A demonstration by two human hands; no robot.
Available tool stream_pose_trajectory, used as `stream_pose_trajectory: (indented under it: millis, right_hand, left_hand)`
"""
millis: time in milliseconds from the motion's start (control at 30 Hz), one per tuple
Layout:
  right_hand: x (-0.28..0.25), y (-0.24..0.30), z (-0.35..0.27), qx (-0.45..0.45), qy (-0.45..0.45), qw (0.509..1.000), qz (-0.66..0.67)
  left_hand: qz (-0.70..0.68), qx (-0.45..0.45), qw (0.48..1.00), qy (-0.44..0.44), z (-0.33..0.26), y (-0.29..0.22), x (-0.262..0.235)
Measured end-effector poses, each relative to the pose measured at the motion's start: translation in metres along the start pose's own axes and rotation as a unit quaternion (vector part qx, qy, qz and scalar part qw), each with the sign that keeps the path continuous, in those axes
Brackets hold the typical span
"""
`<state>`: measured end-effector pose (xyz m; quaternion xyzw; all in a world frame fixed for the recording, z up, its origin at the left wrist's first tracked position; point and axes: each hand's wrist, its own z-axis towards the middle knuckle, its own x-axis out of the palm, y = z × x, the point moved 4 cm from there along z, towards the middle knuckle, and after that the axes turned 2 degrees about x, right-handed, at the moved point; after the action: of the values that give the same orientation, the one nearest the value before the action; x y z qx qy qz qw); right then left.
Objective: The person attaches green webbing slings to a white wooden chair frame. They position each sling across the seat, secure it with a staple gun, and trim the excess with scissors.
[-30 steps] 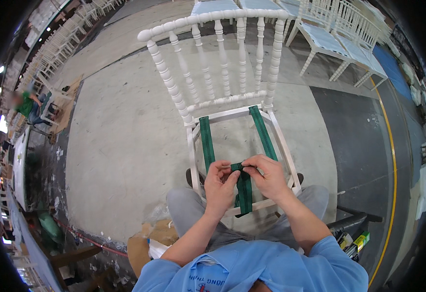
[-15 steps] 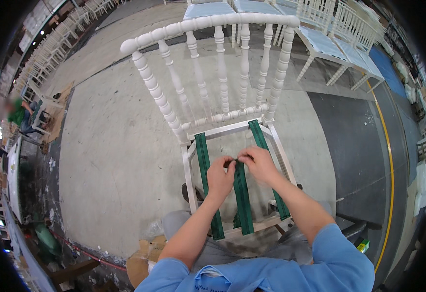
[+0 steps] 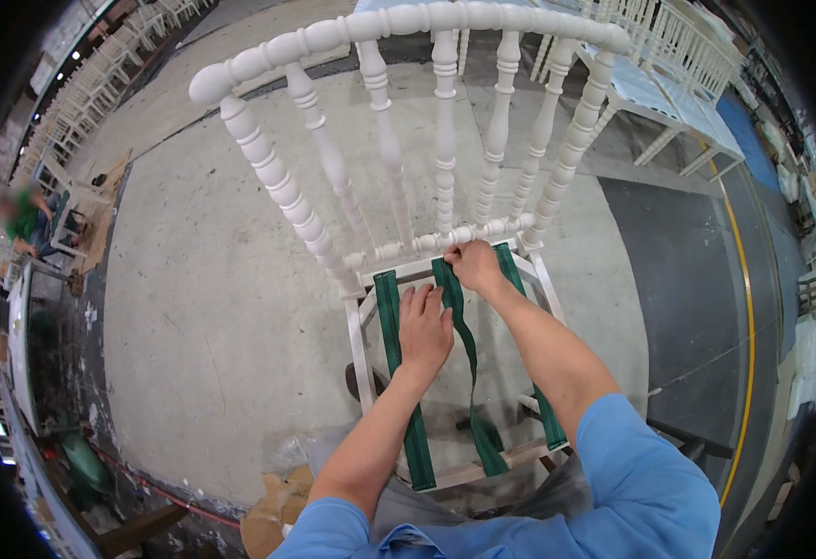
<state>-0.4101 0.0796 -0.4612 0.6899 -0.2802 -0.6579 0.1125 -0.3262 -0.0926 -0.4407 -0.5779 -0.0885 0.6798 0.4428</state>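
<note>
Clearly nearer, the right hand [image 3: 476, 266] pinches the middle green strap [image 3: 446, 279] by its far end at the rear seat rail [image 3: 415, 269], toward that hand's nine o'clock. Lengthwise, the strap runs loosely from twelve toward six, passing at three o'clock from the left hand [image 3: 425, 328], its fingers extended, gripping nothing.

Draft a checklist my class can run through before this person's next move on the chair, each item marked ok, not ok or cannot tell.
1. Left green strap reaches from rear rail to front rail: ok.
2. Right green strap flat throughout: cannot tell; the right forearm hides part.
3. Middle green strap taut: not ok; it hangs slack and twisted.
4. Right hand at the middle strap's far end: ok.
5. Left hand gripping the middle strap: cannot tell; its fingertips are near it.
</note>
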Motion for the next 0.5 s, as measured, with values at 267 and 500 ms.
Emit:
stream_pose_trajectory:
  millis: [267, 500]
  right_hand:
    - [0.001, -0.008, 0.005, 0.014, 0.026, 0.998, -0.063]
    - [-0.015, -0.018, -0.025, 0.03, 0.017, 0.975, 0.22]
  left_hand:
    - [0.126, 0.001, 0.983, 0.131, 0.024, 0.019, 0.025]
    - [0.164, -0.028, 0.971, 0.169, 0.017, 0.021, 0.031]
